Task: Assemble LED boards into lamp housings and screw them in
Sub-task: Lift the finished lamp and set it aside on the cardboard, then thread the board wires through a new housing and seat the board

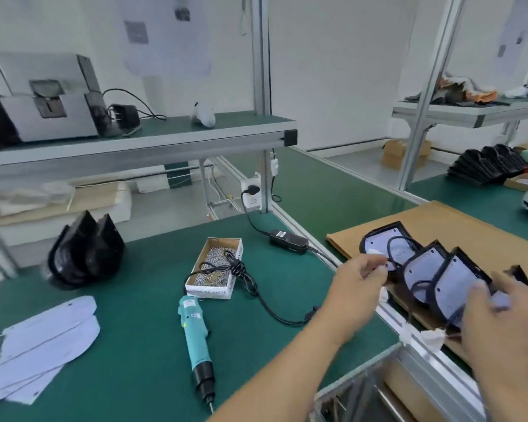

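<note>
Three black lamp housings with white LED boards inside [424, 266] lie overlapping on a brown cardboard sheet [445, 220] at the right. My left hand [358, 280] is at the leftmost housing, fingers curled and pinching its black wire. My right hand [506, 318], blurred, grips the edge of the rightmost housing. A teal electric screwdriver [195, 339] lies on the green mat, tip toward me. A small box of screws [215, 266] stands behind it. Loose white LED boards [46, 339] are stacked at the left. Empty black housings [86, 251] stand at the back left.
A black power adapter [288, 239] and its cable run across the mat to a wall socket [252, 193]. An aluminium rail [409, 333] divides the two benches. More black housings [488, 164] sit on the far right bench. A grey machine [46, 102] occupies the upper shelf.
</note>
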